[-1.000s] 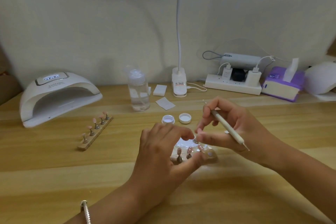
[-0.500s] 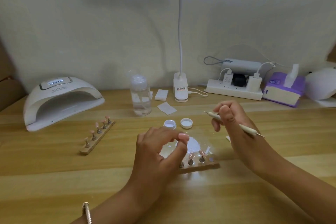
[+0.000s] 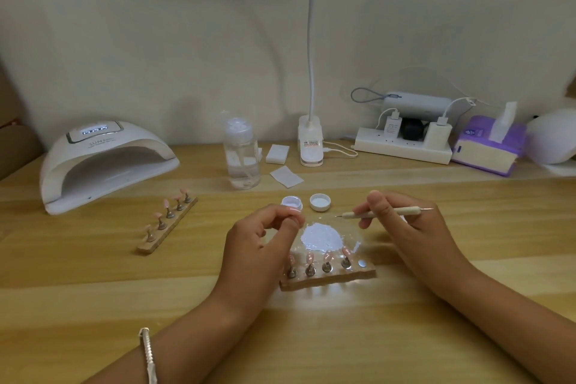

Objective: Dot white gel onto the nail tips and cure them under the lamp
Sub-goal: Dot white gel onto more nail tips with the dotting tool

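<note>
A wooden holder (image 3: 327, 278) with several pink nail tips (image 3: 327, 257) on metal stands lies in front of me; its rightmost spot (image 3: 361, 263) is bare. Behind it a patch of white gel (image 3: 322, 237) is spread on a clear sheet. My left hand (image 3: 261, 243) hovers left of the gel and pinches a small pink piece (image 3: 292, 212), apparently a nail tip, between thumb and forefinger. My right hand (image 3: 402, 224) holds a thin dotting tool (image 3: 367, 213) level above the gel's right side. The white curing lamp (image 3: 103, 162) stands at the far left.
A second wooden holder (image 3: 168, 224) with pink tips lies near the curing lamp. An open gel jar (image 3: 292, 203) and its lid (image 3: 320, 202) sit behind the gel. Further back stand a clear bottle (image 3: 241, 159), cotton pads (image 3: 286, 177), a desk lamp base (image 3: 310, 146), power strip (image 3: 403, 146) and purple tissue pack (image 3: 486, 146).
Both hands were together over the right end of the holder; they have drawn apart. My right hand moved up and right with the tool, my left hand lifted back with its pinch.
</note>
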`<state>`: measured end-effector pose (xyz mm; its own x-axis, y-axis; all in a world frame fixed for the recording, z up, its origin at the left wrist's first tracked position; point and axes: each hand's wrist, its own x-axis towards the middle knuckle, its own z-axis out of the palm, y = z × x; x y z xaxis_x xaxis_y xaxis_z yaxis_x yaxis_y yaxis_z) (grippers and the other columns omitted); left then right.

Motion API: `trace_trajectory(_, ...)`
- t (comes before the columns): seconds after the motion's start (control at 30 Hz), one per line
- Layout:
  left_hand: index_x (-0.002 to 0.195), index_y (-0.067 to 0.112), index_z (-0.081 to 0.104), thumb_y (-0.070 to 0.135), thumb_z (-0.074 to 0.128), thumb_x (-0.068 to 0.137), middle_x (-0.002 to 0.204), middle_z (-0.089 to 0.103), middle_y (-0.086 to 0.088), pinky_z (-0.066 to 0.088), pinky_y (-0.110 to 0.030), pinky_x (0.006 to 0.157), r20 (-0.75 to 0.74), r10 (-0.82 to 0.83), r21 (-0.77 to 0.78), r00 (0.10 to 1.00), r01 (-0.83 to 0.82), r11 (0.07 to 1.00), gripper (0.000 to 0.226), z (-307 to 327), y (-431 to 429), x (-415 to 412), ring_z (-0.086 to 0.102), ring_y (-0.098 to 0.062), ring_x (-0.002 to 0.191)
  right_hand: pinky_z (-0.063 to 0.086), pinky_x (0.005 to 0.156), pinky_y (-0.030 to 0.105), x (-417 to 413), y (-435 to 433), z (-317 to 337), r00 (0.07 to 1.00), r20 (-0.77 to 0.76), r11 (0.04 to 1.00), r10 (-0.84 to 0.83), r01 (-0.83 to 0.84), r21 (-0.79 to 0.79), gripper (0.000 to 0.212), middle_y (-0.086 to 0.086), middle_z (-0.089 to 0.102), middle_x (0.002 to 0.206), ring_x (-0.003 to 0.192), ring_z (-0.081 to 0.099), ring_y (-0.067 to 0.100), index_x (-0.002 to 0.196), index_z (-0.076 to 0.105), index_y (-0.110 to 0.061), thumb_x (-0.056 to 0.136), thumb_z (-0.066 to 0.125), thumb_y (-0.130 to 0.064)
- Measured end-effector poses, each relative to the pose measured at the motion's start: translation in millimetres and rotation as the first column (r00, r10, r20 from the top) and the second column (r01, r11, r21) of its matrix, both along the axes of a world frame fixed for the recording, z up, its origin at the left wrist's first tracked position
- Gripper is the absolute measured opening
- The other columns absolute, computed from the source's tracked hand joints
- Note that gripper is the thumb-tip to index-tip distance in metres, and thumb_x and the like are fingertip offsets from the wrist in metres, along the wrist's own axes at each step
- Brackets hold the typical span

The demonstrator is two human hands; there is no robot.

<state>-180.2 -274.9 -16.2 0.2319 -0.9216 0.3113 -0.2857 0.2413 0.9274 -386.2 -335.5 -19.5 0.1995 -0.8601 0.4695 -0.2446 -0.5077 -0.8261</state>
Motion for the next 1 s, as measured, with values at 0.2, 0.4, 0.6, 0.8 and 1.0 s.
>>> trace_trajectory(0.2,0.078,0.023,0.069,0.012,0.055,0.097,0.083,0.071,0.015,0.04,-0.022,0.067,0.031,0.036,0.022,0.999,-0.036,0.999,0.026,-1.1,-2.2,-1.0,0.056,0.003,0.065,0.039,0.072,0.01,3.1,-0.3,1.9,0.998,-0.023,0.994,0.062,-0.06,0.095,0.048,-0.002,0.068,0.068,0.075,0.061,0.0,0.079,0.076,-0.019,0.1,0.037,-0.039)
trace_trajectory(0.4,0.08,0.017,0.069,0.008,0.054,0.097,0.083,0.07,0.013,0.04,-0.009,0.059,0.032,0.027,0.023,0.999,-0.028,0.999,0.025,-0.2,-2.7,-1.7,0.053,0.0,0.059,0.041,0.082,0.019,5.3,-1.5,2.2,0.99,-0.078,0.983,0.116,-0.103,0.155,0.05,-0.001,0.071,0.072,0.084,0.063,0.006,0.078,0.076,-0.023,0.097,0.035,-0.045)
trace_trajectory(0.6,0.08,0.011,0.067,0.005,0.051,0.098,0.083,0.069,0.007,0.042,-0.008,0.049,-0.018,0.004,0.028,1.0,-0.004,1.0,0.024,0.4,-2.9,-2.6,0.05,-0.003,0.057,0.043,0.077,0.014,5.2,-5.2,-0.1,0.991,-0.07,0.986,0.116,-0.107,0.127,0.046,-0.001,0.071,0.071,0.078,0.064,0.006,0.077,0.077,-0.022,0.096,0.04,-0.042)
trace_trajectory(0.8,0.081,0.011,0.066,0.006,0.05,0.099,0.083,0.069,0.007,0.043,-0.007,0.052,-0.016,0.008,0.032,1.0,-0.008,0.999,0.024,1.2,-2.4,-2.6,0.054,-0.004,0.06,0.044,0.077,0.019,4.6,-6.6,-1.4,0.989,-0.079,0.985,0.125,-0.114,0.127,0.045,-0.001,0.07,0.071,0.079,0.064,0.008,0.077,0.077,-0.023,0.097,0.041,-0.04)
trace_trajectory(1.0,0.081,0.011,0.066,0.006,0.05,0.099,0.084,0.07,0.006,0.043,-0.007,0.05,-0.039,0.006,0.041,0.999,-0.004,0.999,0.024,2.3,-1.9,-3.7,0.054,-0.004,0.059,0.045,0.08,0.028,4.2,-6.8,-1.9,0.989,-0.083,0.986,0.12,-0.109,0.126,0.045,0.001,0.07,0.072,0.079,0.064,0.011,0.076,0.077,-0.025,0.097,0.04,-0.043)
